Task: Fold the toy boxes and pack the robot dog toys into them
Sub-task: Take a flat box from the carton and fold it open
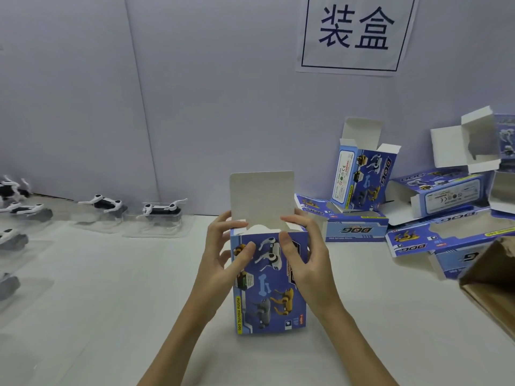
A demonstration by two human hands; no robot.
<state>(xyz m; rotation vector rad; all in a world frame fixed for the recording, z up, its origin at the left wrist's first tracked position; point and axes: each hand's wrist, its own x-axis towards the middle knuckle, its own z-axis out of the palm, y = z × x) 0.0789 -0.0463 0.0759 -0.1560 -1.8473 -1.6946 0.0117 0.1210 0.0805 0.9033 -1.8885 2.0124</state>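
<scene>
A: What are the hands doing?
B: The left hand (223, 254) and right hand (302, 252) each grip the upper part of one box (269, 285), fingers curled round its sides and thumbs on its front face. It stands upright at the middle of the white counter (125, 302).

A: What does the box look like?
B: Blue, printed with white, yellow and grey robot dogs, a bone, and the words "FUNNY MOVING DOG". Its plain white lid flap (262, 196) stands straight up, so the top is open.

A: How many other things are there?
B: About six more boxes (362, 179) lie heaped at the right, flaps open. At least six toy dogs (163, 209), black and white, sit in clear trays along the left. A brown carton (490, 282) shows at the right edge. A sign (355, 32) hangs on the wall.
</scene>
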